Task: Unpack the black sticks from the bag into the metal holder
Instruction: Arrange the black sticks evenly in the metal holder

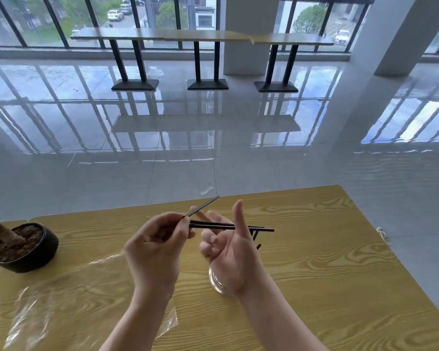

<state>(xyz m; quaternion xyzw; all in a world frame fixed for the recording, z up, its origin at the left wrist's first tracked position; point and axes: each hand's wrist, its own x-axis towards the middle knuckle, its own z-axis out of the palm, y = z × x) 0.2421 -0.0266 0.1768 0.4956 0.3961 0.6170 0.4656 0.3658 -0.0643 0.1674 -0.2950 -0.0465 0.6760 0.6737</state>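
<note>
Thin, matte black sticks (pixel 228 226), long and straight like chopsticks, are held in the air above the middle of a wood-grain bench (pixel 340 262). One single stick (pixel 203 206) is pinched between the thumb and fingers of the left hand (pixel 157 244), its free end angled up toward the far right. The rest lie as a small bundle across the right hand (pixel 231 252), running nearly level, their tips jutting to the right past the raised thumb; that hand's fingers are loosely curled under the bundle, palm turned up, more cradling than clamping. Just below the right wrist, a rounded shiny object (pixel 218 282), clear or metal, stands on the bench, mostly hidden by the hand, so whether it is the holder cannot be told. A crumpled clear plastic bag (pixel 69 295) lies flat on the near left of the bench, partly beneath the left forearm. At the far left edge sits a dark round pot (pixel 26 247) filled with brown soil and a cut stump. Beyond the bench stretches a glossy tiled floor (pixel 188 138).
</note>
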